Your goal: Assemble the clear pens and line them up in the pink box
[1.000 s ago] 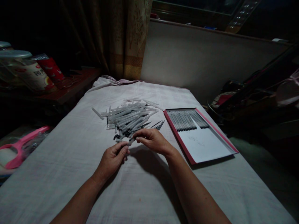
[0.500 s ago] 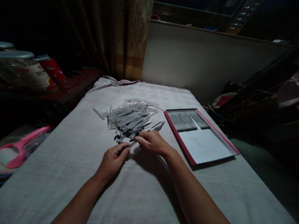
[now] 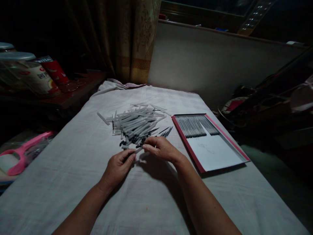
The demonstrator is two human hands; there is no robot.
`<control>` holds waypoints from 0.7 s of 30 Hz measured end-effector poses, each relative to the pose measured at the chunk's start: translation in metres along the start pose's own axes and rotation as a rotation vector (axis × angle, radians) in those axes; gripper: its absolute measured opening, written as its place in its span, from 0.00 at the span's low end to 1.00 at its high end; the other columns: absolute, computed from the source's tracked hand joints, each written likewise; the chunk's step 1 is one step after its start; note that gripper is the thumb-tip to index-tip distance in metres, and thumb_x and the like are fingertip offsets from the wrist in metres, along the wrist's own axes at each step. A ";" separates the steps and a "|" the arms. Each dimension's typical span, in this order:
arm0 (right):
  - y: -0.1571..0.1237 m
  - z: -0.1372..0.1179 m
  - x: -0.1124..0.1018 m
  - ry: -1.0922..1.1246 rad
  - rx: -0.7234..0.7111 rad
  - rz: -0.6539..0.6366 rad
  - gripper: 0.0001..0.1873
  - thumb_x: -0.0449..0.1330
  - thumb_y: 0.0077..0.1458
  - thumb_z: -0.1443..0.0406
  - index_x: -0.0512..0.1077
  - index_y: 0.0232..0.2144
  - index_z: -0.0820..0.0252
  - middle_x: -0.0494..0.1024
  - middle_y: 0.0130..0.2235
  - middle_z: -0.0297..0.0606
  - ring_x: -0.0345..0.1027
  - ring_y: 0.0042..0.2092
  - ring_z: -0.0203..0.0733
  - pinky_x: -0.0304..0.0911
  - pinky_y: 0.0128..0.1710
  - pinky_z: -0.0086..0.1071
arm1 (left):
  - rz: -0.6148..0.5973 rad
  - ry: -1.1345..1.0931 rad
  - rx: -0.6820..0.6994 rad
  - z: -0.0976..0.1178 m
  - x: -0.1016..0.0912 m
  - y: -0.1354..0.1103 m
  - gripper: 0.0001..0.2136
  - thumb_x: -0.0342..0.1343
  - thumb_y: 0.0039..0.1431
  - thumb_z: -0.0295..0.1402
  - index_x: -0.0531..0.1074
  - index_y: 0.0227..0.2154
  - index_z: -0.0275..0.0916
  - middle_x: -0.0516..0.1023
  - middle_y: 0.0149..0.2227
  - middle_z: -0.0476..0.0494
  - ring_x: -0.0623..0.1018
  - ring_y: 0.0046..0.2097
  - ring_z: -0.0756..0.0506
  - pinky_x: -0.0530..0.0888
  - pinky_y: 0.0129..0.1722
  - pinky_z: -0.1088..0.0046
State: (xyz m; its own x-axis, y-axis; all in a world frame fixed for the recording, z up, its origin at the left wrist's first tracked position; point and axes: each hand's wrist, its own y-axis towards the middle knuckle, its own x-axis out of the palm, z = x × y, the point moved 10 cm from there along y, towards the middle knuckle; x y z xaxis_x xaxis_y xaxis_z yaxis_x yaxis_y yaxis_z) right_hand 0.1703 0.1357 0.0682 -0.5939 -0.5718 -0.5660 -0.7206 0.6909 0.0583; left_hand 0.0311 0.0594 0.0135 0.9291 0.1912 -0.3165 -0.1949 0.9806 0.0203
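In front of the heap, my left hand (image 3: 121, 166) is closed around a pale translucent pen barrel (image 3: 139, 150), most of it hidden in the fingers. At the barrel's other end, my right hand (image 3: 160, 148) pinches with thumb and fingertips; any small part between them cannot be made out. Just beyond the hands lies a loose pile of pen barrels (image 3: 137, 122). Small black pen parts (image 3: 122, 143) lie along the pile's near edge. Several dark pointed refills (image 3: 167, 131) lie side by side beyond my right hand.
A shallow red-edged box (image 3: 202, 164) at right holds rows of pens (image 3: 192, 127) at its far end. White cloth (image 3: 146, 202) covers the table. At left are pink-handled scissors (image 3: 22, 156) and lidded jars (image 3: 36, 78). A curtain (image 3: 137, 42) and wall stand behind.
My right hand has shifted very slightly right along the pen barrel, showing a bit more of it. My left hand stays in place.
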 end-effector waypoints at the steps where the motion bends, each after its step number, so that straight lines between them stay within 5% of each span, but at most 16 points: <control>1: 0.000 -0.001 0.000 0.026 -0.016 0.004 0.07 0.60 0.59 0.63 0.75 0.34 0.61 0.76 0.30 0.33 0.67 0.32 0.36 0.59 0.33 0.28 | 0.000 0.011 0.004 0.001 0.000 0.000 0.17 0.59 0.56 0.46 0.81 0.39 0.39 0.82 0.30 0.43 0.80 0.30 0.44 0.76 0.31 0.72; 4: -0.001 -0.001 -0.001 0.133 -0.046 0.004 0.08 0.61 0.56 0.67 0.74 0.39 0.60 0.76 0.34 0.33 0.68 0.33 0.35 0.61 0.35 0.28 | -0.005 0.029 0.013 0.003 0.001 0.000 0.17 0.58 0.57 0.46 0.81 0.40 0.39 0.82 0.30 0.43 0.80 0.30 0.45 0.76 0.30 0.72; 10: 0.001 0.003 0.000 0.003 0.005 -0.011 0.09 0.59 0.60 0.64 0.75 0.30 0.62 0.75 0.28 0.33 0.67 0.30 0.35 0.58 0.32 0.28 | -0.002 0.083 0.060 0.008 0.001 0.000 0.18 0.55 0.56 0.47 0.81 0.39 0.39 0.82 0.30 0.44 0.80 0.30 0.45 0.76 0.30 0.72; 16: 0.000 0.000 0.001 0.122 -0.035 -0.020 0.08 0.61 0.55 0.69 0.76 0.39 0.61 0.78 0.34 0.34 0.68 0.33 0.35 0.61 0.34 0.27 | -0.010 0.107 0.078 0.009 0.001 0.000 0.18 0.55 0.57 0.46 0.80 0.39 0.39 0.83 0.30 0.45 0.80 0.29 0.45 0.77 0.31 0.72; 21: 0.000 0.000 0.001 0.026 -0.013 -0.025 0.06 0.59 0.58 0.66 0.76 0.32 0.62 0.75 0.28 0.32 0.67 0.30 0.35 0.59 0.32 0.27 | -0.014 0.107 0.088 0.006 0.002 0.001 0.17 0.56 0.58 0.46 0.80 0.40 0.39 0.84 0.34 0.43 0.82 0.33 0.45 0.78 0.33 0.72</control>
State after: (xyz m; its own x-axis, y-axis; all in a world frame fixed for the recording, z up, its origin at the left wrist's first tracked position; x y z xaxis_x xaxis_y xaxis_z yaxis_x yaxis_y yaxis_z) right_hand 0.1702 0.1352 0.0676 -0.5844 -0.6004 -0.5460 -0.7402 0.6701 0.0553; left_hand 0.0347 0.0608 0.0189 0.8920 0.1764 -0.4162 -0.1495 0.9840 0.0966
